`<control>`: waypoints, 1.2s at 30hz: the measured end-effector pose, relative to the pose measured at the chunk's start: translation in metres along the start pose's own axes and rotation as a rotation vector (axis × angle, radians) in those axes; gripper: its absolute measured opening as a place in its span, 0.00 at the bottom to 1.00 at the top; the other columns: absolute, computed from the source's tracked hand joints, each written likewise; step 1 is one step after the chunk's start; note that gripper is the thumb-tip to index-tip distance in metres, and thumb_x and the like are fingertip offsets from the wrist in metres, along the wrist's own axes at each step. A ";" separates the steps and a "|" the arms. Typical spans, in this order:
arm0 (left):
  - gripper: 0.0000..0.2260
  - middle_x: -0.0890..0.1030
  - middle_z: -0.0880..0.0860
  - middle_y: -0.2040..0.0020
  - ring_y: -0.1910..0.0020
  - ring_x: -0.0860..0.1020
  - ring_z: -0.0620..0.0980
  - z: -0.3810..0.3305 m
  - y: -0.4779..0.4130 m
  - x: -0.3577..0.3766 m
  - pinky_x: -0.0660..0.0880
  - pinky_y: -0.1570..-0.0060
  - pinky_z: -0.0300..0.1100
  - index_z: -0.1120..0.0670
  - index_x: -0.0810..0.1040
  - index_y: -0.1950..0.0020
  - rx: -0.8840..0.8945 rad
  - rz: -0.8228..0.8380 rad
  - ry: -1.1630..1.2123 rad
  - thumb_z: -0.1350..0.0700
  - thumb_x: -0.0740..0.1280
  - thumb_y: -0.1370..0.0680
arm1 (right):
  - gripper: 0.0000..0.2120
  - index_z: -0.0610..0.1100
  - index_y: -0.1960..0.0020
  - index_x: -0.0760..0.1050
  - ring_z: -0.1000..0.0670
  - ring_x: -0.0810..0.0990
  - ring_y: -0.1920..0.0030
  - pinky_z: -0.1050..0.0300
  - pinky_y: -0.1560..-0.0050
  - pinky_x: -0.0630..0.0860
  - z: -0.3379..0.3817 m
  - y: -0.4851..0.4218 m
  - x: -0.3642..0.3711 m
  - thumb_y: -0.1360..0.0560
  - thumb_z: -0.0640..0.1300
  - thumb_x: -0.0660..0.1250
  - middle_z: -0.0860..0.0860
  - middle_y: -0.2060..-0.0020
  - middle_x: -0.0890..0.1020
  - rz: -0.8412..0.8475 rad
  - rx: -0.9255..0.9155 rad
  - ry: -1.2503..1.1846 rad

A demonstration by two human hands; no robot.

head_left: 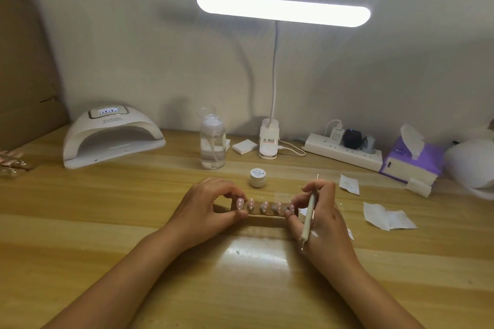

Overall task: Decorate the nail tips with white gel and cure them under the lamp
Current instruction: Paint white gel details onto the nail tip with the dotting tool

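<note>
pink white-dotted nail tips, white curing lamp

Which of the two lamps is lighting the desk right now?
The desk lamp with the glowing bar head; the domed curing lamp at back left shows only a lit display.

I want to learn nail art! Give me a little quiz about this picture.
1. True or false: the gel jar has its lid on.
2. The left hand and right hand both pinch: A) a bottle, B) the strip of nail tips, C) a tissue.
3. Fill in: the curing lamp stands to the ____ of the gel jar.
Key: 1 true; 2 B; 3 left.
</note>
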State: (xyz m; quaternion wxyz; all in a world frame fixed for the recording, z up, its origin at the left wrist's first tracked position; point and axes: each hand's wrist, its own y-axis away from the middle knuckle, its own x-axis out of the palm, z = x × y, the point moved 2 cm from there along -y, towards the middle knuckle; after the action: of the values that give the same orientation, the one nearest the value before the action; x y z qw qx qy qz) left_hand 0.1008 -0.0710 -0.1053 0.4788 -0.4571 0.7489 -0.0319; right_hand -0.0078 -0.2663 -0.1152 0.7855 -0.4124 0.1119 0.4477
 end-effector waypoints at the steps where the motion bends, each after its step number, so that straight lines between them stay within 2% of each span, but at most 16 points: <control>1: 0.09 0.82 0.39 0.56 0.51 0.77 0.39 0.000 0.000 0.000 0.72 0.51 0.37 0.46 0.83 0.54 -0.002 0.001 0.000 0.53 0.78 0.31 | 0.24 0.48 0.44 0.61 0.53 0.79 0.53 0.56 0.52 0.76 0.000 0.000 0.000 0.27 0.35 0.73 0.56 0.58 0.77 -0.003 -0.005 0.003; 10: 0.09 0.82 0.39 0.56 0.52 0.78 0.41 0.003 -0.001 0.002 0.75 0.51 0.42 0.45 0.83 0.54 -0.016 0.006 0.024 0.51 0.77 0.32 | 0.24 0.48 0.44 0.60 0.53 0.80 0.52 0.57 0.51 0.76 -0.002 0.000 0.001 0.27 0.35 0.74 0.56 0.57 0.78 -0.007 -0.041 0.002; 15: 0.10 0.82 0.40 0.56 0.52 0.78 0.40 0.001 -0.001 0.002 0.75 0.50 0.43 0.46 0.83 0.53 -0.027 -0.012 0.015 0.52 0.78 0.32 | 0.29 0.56 0.44 0.56 0.58 0.76 0.44 0.72 0.48 0.67 -0.001 0.002 0.006 0.28 0.36 0.73 0.62 0.51 0.76 0.053 -0.090 0.020; 18: 0.09 0.82 0.41 0.55 0.52 0.77 0.40 -0.002 -0.002 0.002 0.75 0.49 0.45 0.47 0.83 0.52 -0.016 -0.014 0.002 0.52 0.78 0.31 | 0.31 0.58 0.45 0.56 0.60 0.76 0.47 0.70 0.49 0.67 0.002 0.003 0.006 0.28 0.36 0.74 0.63 0.52 0.75 0.032 -0.155 0.054; 22: 0.09 0.82 0.39 0.55 0.51 0.77 0.40 -0.003 -0.001 0.003 0.73 0.47 0.50 0.45 0.83 0.53 -0.008 -0.009 -0.010 0.50 0.77 0.31 | 0.28 0.52 0.44 0.60 0.56 0.77 0.53 0.68 0.53 0.68 0.004 0.002 0.006 0.29 0.35 0.75 0.57 0.55 0.76 -0.031 -0.243 0.119; 25: 0.09 0.81 0.37 0.56 0.50 0.76 0.40 -0.003 -0.002 0.004 0.73 0.46 0.52 0.42 0.82 0.53 0.001 -0.005 -0.021 0.44 0.75 0.31 | 0.28 0.49 0.44 0.61 0.53 0.76 0.55 0.67 0.52 0.69 0.005 0.002 0.006 0.31 0.32 0.76 0.55 0.56 0.77 -0.058 -0.281 0.142; 28: 0.13 0.80 0.36 0.56 0.50 0.76 0.39 0.001 -0.002 0.004 0.71 0.43 0.51 0.42 0.81 0.54 -0.015 -0.021 -0.052 0.37 0.68 0.33 | 0.29 0.49 0.45 0.62 0.54 0.75 0.54 0.62 0.51 0.69 0.008 0.004 0.007 0.33 0.31 0.76 0.56 0.55 0.77 -0.067 -0.326 0.185; 32: 0.07 0.80 0.33 0.54 0.46 0.74 0.39 0.020 -0.002 -0.002 0.59 0.37 0.44 0.37 0.77 0.55 -0.136 -0.082 -0.184 0.39 0.71 0.30 | 0.28 0.49 0.45 0.63 0.55 0.75 0.52 0.66 0.44 0.65 0.011 0.006 0.007 0.34 0.32 0.76 0.56 0.54 0.78 -0.075 -0.342 0.197; 36: 0.08 0.79 0.35 0.53 0.45 0.72 0.41 0.037 0.001 -0.010 0.55 0.42 0.42 0.38 0.78 0.53 -0.315 -0.084 -0.257 0.38 0.70 0.28 | 0.27 0.49 0.44 0.63 0.58 0.76 0.52 0.69 0.38 0.60 0.013 0.008 0.008 0.32 0.35 0.76 0.58 0.54 0.78 -0.046 -0.322 0.194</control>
State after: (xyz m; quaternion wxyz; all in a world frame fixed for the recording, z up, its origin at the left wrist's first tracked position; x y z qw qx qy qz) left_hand 0.1290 -0.0486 -0.1192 0.4914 -0.5574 0.6575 0.1243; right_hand -0.0125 -0.2495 -0.1155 0.7049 -0.5763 0.1046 0.4001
